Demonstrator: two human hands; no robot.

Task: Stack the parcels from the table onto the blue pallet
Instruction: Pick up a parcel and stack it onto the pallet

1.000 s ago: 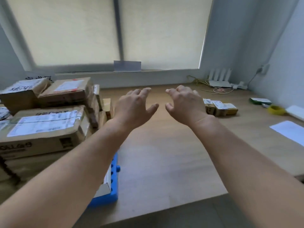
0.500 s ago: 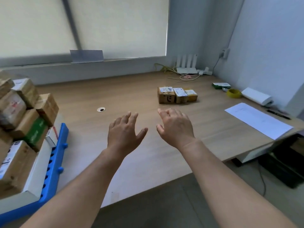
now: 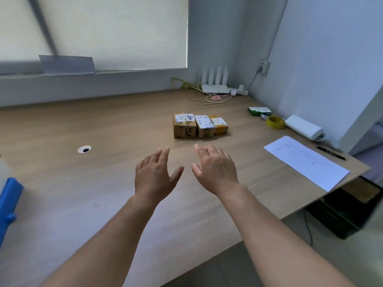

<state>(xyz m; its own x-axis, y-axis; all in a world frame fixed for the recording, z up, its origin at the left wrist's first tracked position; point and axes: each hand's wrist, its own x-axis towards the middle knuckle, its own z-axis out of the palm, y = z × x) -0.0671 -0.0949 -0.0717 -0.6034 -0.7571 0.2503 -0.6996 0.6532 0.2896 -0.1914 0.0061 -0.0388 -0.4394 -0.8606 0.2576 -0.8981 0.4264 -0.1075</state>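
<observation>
Three parcels (image 3: 204,126) touch in a row beyond two spread hands (image 3: 154,175) (image 3: 216,170).

Both your forearms reach forward, bare, converging toward centre frame. Your left hand (image 3: 154,176) is palm down, fingers straight and slightly spread, thumb out to the right. Your right hand (image 3: 215,166) mirrors it just beside, fingers relaxed, holding nothing.

Printed smiley face (image 3: 186,132) on left parcel (image 3: 184,121); label writing illegible.
</observation>
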